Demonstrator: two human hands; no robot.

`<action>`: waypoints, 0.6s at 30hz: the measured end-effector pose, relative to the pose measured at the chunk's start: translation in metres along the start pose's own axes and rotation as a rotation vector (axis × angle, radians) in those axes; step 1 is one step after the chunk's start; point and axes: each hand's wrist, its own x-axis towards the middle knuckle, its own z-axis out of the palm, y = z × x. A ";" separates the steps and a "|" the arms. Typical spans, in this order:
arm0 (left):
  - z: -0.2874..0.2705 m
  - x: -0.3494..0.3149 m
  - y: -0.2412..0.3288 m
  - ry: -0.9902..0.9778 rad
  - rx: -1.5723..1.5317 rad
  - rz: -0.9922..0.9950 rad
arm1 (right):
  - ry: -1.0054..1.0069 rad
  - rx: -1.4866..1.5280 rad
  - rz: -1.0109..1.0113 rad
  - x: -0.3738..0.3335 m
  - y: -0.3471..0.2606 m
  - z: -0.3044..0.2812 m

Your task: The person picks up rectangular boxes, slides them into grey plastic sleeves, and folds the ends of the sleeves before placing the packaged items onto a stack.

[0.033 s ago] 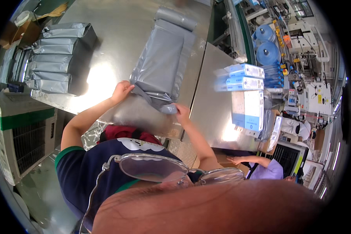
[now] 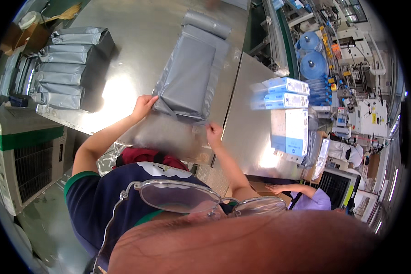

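A grey plastic mailing bag [image 2: 189, 75] with a box-shaped bulge lies flat on the metal table. My left hand [image 2: 144, 106] pinches the near left corner of its flap. My right hand [image 2: 214, 134] is closed just beyond the bag's near right corner. A thin pale edge runs from the bag toward those fingers; what they hold, if anything, I cannot make out. Across the far end of the bag lies a rolled or folded grey bundle [image 2: 206, 24] of the same plastic.
Several filled grey bags [image 2: 61, 73] stand in a row at the table's left. Blue-and-white boxes [image 2: 287, 100] are stacked on the right-hand table [image 2: 249, 114]. Beyond are a conveyor [image 2: 278, 41] and blue reels [image 2: 313, 65]. A person in a lilac top [image 2: 313, 198] is at the lower right.
The bag's near right flap, lifted and bunched at my right hand before, now lies lower and flatter. My right hand stays at nearly the same place; my left keeps its corner.
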 end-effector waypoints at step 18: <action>-0.151 -0.091 0.013 -0.479 0.477 -0.076 | -0.450 0.283 0.075 0.005 -0.130 0.020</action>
